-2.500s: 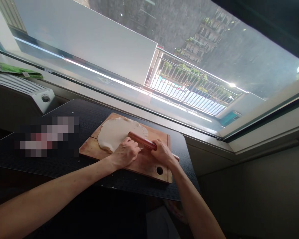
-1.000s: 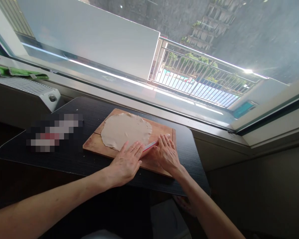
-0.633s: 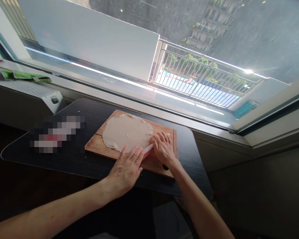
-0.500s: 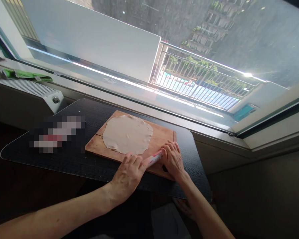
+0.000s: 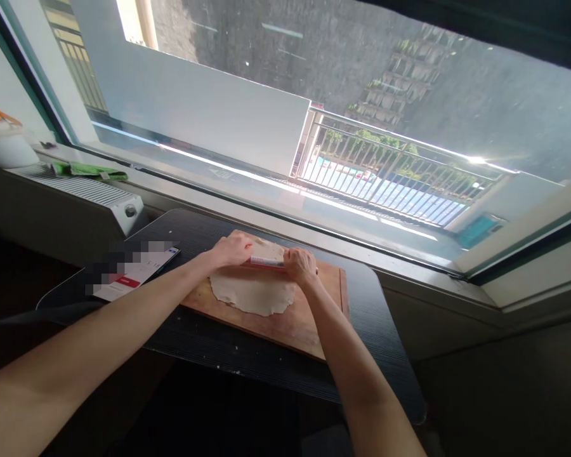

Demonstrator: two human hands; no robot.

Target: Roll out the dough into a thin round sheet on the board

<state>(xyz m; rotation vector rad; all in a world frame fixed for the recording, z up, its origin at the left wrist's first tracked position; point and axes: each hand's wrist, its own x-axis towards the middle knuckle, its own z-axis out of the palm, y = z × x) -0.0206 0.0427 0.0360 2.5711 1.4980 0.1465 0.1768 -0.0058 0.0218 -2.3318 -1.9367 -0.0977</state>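
A flat, thin sheet of dough (image 5: 254,293) with a ragged edge lies on a wooden board (image 5: 321,304). Across its far part lies a rolling pin (image 5: 267,261), whose visible middle is white with red print. My left hand (image 5: 234,247) is closed round the pin's left end, and my right hand (image 5: 301,263) is closed round its right end. The pin's ends are hidden under my fingers. Both forearms reach forward over the near side of the board.
The board rests on a dark table (image 5: 197,343) with rounded corners. A phone (image 5: 143,270), partly pixelated, lies at the left. Behind are a window sill (image 5: 228,219) and a large window. A radiator (image 5: 118,203) with a green cloth (image 5: 88,169) stands at the far left.
Both hands have moved the rolling pin from the board's near right edge forward and left onto the far part of the dough. The pin has turned nearly crosswise. The view has shifted slightly.
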